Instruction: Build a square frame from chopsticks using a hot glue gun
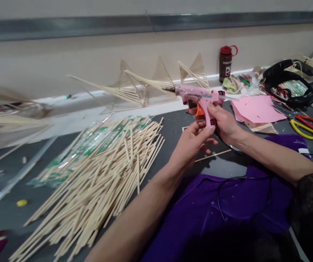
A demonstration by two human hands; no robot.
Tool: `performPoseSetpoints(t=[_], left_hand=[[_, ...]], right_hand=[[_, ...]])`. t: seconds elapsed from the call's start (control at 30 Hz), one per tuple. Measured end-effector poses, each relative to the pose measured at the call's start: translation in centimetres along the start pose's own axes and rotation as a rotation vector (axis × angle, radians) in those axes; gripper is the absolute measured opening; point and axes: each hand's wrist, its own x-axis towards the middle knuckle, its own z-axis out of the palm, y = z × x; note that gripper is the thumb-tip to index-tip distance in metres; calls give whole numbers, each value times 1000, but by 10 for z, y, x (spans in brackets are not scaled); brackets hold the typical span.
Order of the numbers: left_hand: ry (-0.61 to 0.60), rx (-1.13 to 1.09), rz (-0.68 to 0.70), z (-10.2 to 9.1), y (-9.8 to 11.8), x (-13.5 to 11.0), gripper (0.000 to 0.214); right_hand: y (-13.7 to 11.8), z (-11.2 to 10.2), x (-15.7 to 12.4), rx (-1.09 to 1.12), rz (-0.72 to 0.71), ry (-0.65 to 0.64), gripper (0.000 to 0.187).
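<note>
A pink hot glue gun (197, 94) is held up over the table, its dark nozzle facing left and its orange trigger showing below the body. My right hand (224, 122) grips it around the rear of the handle. My left hand (194, 140) pinches the bottom of the handle, near a small black switch with a red mark. A clear glue stick (230, 98) appears to stick out of the gun's back end. From the handle a black cord (219, 193) runs down over purple cloth (197, 203). One thin stick (213, 155) lies on the table beneath my hands.
A big pile of wooden sticks (99, 182) lies left, beside clear and green plastic packaging (91, 149). Stick structures (137, 91) stand along the wall. Rightward are a red-capped bottle (225, 63), pink paper (258, 109), scissors (305, 127) and a black curved object (290, 83).
</note>
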Motion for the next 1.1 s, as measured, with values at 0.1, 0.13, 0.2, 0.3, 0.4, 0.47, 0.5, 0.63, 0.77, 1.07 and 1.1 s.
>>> performPoseSetpoints(t=[0.1, 0.13, 0.2, 0.3, 0.4, 0.47, 0.5, 0.63, 0.77, 1.07, 1.1], left_hand=[[-22, -10, 9, 2, -4, 0, 42], [-20, -7, 10, 3, -5, 0, 40], [-9, -2, 9, 3, -7, 1, 35], [15, 9, 4, 5, -7, 0, 27], [46, 56, 25, 6, -9, -2, 20], [62, 99, 49, 7, -10, -2, 20], [65, 114, 58, 7, -11, -3, 20], [44, 115, 83, 8, -9, -5, 22], [-42, 200, -4, -9, 4, -11, 26], [322, 1278, -8, -68, -7, 10, 24], [311, 1349, -43, -67, -11, 14, 26]], right_hand=[[10, 2, -6, -9, 34, -50, 28], [11, 2, -7, -19, 42, -59, 29], [12, 1, -8, -40, 48, -67, 33], [11, 2, -10, -42, 28, -77, 38], [11, 4, -16, -38, 36, -106, 43], [12, 6, -19, -47, 51, -125, 46], [13, 6, -20, -49, 58, -135, 47], [12, 3, -18, -103, 129, -244, 54], [-6, -6, -5, -216, 14, -139, 50], [-8, -32, 19, -499, 0, -32, 25], [-3, -33, 19, -529, 18, -41, 24]])
